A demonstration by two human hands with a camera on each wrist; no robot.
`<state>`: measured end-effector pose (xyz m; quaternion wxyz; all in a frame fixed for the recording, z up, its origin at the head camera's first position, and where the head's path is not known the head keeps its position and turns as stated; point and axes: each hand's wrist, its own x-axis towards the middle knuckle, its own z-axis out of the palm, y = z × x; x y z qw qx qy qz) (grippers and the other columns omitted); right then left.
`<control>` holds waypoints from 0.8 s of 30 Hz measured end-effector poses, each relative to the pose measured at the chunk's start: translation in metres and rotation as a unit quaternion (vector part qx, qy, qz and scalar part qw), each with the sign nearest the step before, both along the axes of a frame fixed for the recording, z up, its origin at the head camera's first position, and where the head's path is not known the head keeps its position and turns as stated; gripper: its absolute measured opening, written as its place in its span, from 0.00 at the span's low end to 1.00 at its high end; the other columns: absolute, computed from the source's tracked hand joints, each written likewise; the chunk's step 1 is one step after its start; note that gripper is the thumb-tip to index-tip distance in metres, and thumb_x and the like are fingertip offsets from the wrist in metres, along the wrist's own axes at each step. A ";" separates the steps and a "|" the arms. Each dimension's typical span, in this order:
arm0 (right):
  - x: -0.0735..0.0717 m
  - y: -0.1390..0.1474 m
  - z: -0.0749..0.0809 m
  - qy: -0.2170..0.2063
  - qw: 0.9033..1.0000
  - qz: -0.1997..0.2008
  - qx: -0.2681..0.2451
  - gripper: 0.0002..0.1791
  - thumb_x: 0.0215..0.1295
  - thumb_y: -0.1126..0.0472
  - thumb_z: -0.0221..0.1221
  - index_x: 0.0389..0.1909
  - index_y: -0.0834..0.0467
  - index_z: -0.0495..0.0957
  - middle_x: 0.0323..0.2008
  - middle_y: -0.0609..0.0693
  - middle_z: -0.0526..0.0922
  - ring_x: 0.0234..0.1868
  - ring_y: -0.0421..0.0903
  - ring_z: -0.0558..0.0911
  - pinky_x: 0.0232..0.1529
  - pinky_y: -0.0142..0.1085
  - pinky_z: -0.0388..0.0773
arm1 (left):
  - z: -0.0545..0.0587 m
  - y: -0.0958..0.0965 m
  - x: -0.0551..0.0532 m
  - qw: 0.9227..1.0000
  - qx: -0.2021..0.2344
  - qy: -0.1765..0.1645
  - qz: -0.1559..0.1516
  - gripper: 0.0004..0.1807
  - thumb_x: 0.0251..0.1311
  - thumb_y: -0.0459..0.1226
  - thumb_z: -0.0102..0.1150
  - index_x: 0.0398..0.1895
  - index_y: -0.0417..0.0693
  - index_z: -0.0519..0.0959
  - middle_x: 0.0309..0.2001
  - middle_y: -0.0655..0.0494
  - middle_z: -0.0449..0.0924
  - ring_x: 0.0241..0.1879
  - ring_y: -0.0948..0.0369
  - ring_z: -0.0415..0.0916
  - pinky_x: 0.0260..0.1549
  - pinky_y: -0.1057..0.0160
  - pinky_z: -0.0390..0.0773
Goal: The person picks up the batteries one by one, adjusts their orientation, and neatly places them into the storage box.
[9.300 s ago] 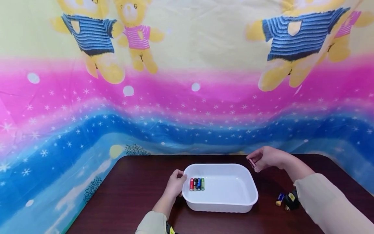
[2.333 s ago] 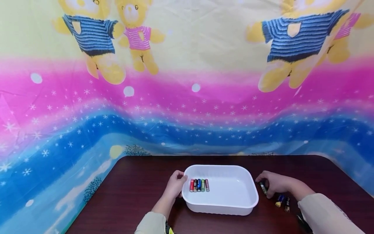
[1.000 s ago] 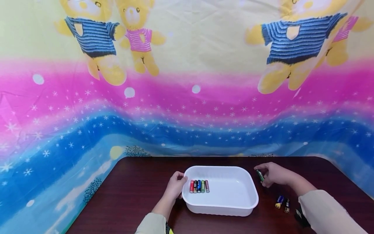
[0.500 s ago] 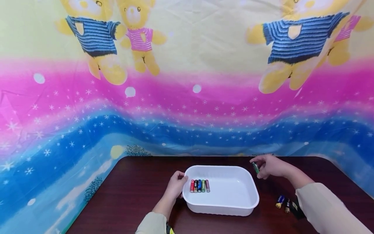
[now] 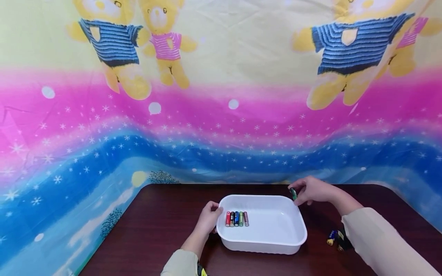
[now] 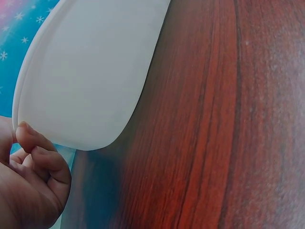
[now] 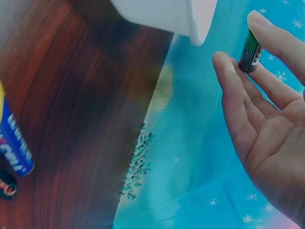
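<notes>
My left hand (image 5: 208, 217) grips the left rim of a white plastic tray (image 5: 262, 245); in the left wrist view its thumb and fingers (image 6: 35, 138) pinch the tray's edge. Inside the tray, at its left, several batteries lie side by side: a red battery (image 5: 228, 219), a black one, a blue battery (image 5: 236, 219), a light green one and a maroon battery (image 5: 246, 219). My right hand (image 5: 314, 190) holds a dark green battery (image 5: 293, 193) between thumb and fingers, above the tray's back right corner. The right wrist view shows this green battery (image 7: 250, 52) at the fingertips.
On the dark wooden table (image 5: 155, 230), right of the tray, lie a blue and yellow battery (image 5: 331, 237) and a dark battery (image 5: 340, 247) partly hidden by the right wrist camera. A printed cloth with bears (image 5: 221, 96) hangs behind the table.
The maroon battery, earlier in my right hand, now lies in the tray. My right hand has picked up the green battery and carried it up and left to the tray's corner. The left hand stays put.
</notes>
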<state>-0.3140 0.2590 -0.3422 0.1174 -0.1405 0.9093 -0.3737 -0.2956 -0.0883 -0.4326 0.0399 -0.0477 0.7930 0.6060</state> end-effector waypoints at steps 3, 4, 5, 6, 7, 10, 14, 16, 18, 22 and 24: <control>-0.003 -0.007 0.002 0.004 1.000 0.003 -0.002 0.33 0.44 0.61 0.71 0.55 0.65 0.73 0.37 0.54 0.80 0.30 0.47 0.80 0.28 0.44 0.79 | 0.000 0.000 0.000 1.000 -0.003 0.002 0.001 0.12 0.64 0.40 0.50 0.47 0.45 0.70 0.37 0.43 0.75 0.10 0.62 0.61 0.10 0.68 0.67; -0.004 -0.010 0.003 0.001 1.000 0.001 -0.010 0.33 0.44 0.62 0.71 0.55 0.64 0.73 0.38 0.55 0.80 0.30 0.47 0.80 0.29 0.44 0.79 | 0.000 0.000 0.000 1.000 -0.004 0.002 0.002 0.12 0.64 0.40 0.50 0.47 0.45 0.70 0.37 0.43 0.75 0.10 0.62 0.61 0.09 0.68 0.67; -0.005 -0.012 0.003 -0.003 1.000 0.002 -0.021 0.33 0.44 0.63 0.71 0.55 0.65 0.73 0.39 0.56 0.80 0.31 0.48 0.81 0.30 0.44 0.79 | 0.000 0.000 0.000 1.000 -0.004 0.002 0.002 0.11 0.64 0.40 0.50 0.47 0.45 0.70 0.37 0.43 0.75 0.10 0.62 0.61 0.09 0.68 0.67; -0.006 -0.015 0.004 -0.009 0.999 0.001 -0.035 0.33 0.45 0.65 0.70 0.55 0.65 0.73 0.42 0.57 0.79 0.34 0.48 0.81 0.32 0.44 0.80 | 0.000 0.000 0.000 1.000 -0.005 0.002 0.003 0.11 0.64 0.40 0.50 0.46 0.45 0.70 0.37 0.43 0.75 0.10 0.62 0.61 0.09 0.69 0.67; -0.007 -0.018 0.004 -0.014 0.999 -0.002 -0.050 0.33 0.45 0.66 0.70 0.56 0.65 0.72 0.44 0.57 0.79 0.36 0.49 0.81 0.34 0.44 0.80 | 0.000 0.000 0.000 1.000 -0.005 0.001 0.004 0.11 0.64 0.40 0.50 0.46 0.45 0.70 0.37 0.43 0.75 0.10 0.62 0.61 0.09 0.69 0.67; -0.011 -0.025 0.003 -0.033 0.994 -0.015 -0.100 0.34 0.46 0.71 0.68 0.58 0.66 0.70 0.47 0.59 0.77 0.43 0.52 0.79 0.40 0.44 0.79 | 0.000 0.001 0.000 1.000 -0.007 0.003 0.003 0.11 0.64 0.40 0.50 0.46 0.44 0.70 0.36 0.44 0.75 0.10 0.62 0.61 0.09 0.69 0.67; -0.015 -0.035 0.001 -0.039 0.992 -0.034 -0.117 0.35 0.45 0.73 0.68 0.58 0.67 0.69 0.45 0.60 0.76 0.44 0.52 0.78 0.42 0.43 0.78 | 0.000 0.001 0.001 1.000 -0.005 0.004 0.002 0.11 0.64 0.40 0.51 0.46 0.45 0.70 0.36 0.44 0.75 0.10 0.62 0.61 0.09 0.69 0.67; -0.017 -0.040 0.000 -0.040 0.992 -0.049 -0.110 0.35 0.44 0.73 0.68 0.58 0.66 0.70 0.43 0.59 0.76 0.43 0.50 0.77 0.41 0.43 0.78 | 0.000 0.001 0.002 1.000 -0.004 0.004 0.002 0.11 0.64 0.39 0.51 0.46 0.45 0.70 0.36 0.45 0.74 0.10 0.62 0.61 0.09 0.69 0.67; -0.019 -0.045 -0.002 -0.042 0.992 -0.062 -0.105 0.35 0.43 0.72 0.69 0.57 0.65 0.71 0.43 0.59 0.76 0.42 0.49 0.77 0.40 0.43 0.79 | 0.001 0.001 0.002 1.000 -0.003 0.001 0.003 0.11 0.64 0.39 0.51 0.46 0.45 0.70 0.36 0.45 0.74 0.10 0.62 0.61 0.09 0.69 0.67; -0.024 -0.054 -0.001 -0.048 0.990 -0.074 -0.111 0.34 0.43 0.73 0.69 0.56 0.64 0.72 0.44 0.58 0.76 0.43 0.50 0.76 0.41 0.44 0.78 | 0.001 0.001 0.002 1.000 -0.003 0.003 0.003 0.11 0.64 0.39 0.51 0.47 0.45 0.70 0.36 0.44 0.75 0.10 0.62 0.61 0.09 0.69 0.67; -0.027 -0.057 -0.001 -0.051 0.989 -0.074 -0.118 0.35 0.42 0.73 0.69 0.57 0.63 0.72 0.44 0.58 0.76 0.43 0.50 0.76 0.41 0.44 0.78 | 0.001 0.001 0.002 1.000 -0.003 0.004 0.005 0.11 0.64 0.39 0.51 0.46 0.45 0.70 0.36 0.44 0.75 0.10 0.62 0.60 0.09 0.69 0.67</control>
